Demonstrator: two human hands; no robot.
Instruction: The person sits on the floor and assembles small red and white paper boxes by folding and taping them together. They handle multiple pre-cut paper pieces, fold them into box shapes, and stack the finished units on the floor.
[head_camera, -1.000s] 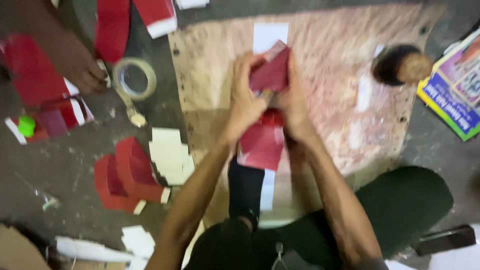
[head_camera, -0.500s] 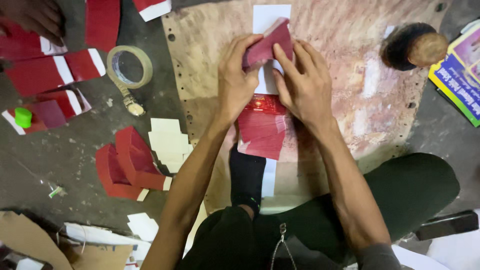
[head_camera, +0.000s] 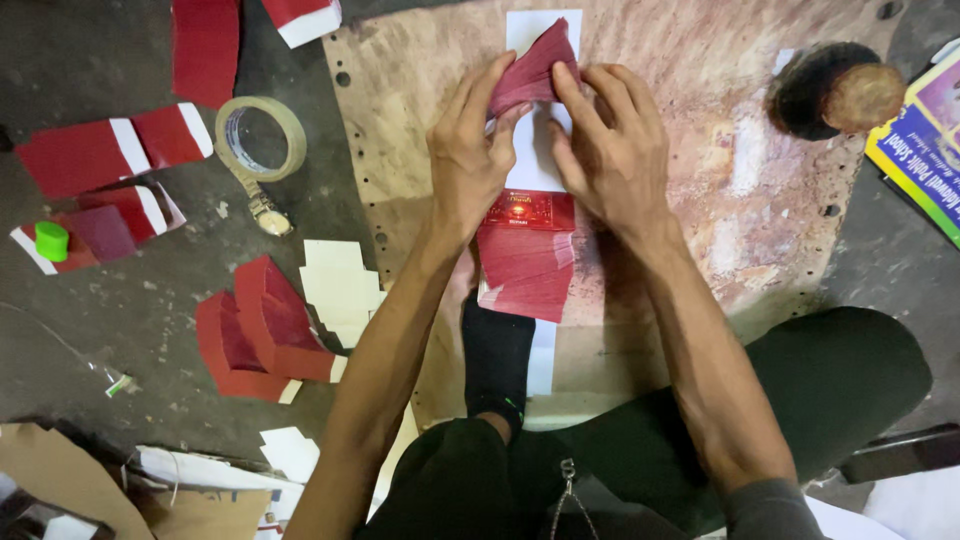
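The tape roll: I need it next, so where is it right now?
In the head view, the tape roll lies on the dark floor left of the board, beside red-and-white paper pieces, clear of both hands.

I see both hands on a dark red paper flap (head_camera: 535, 72): thin, matt, finely ribbed, creased where the left hand (head_camera: 470, 165) and right hand (head_camera: 610, 160) pinch it. Under it a white paper strip (head_camera: 530, 160), smooth and matt. Red printed band (head_camera: 528, 211) looks glossy. Work board (head_camera: 700, 150) reads as worn wood or hardboard, stained, rough, with punched holes. Tape roll (head_camera: 262, 138) is clear glossy plastic. Red card pieces (head_camera: 262, 325) at left are matt, with white backing. Floor (head_camera: 130, 300) is rough, dusty concrete. Sock (head_camera: 497, 360) is black knit cloth.
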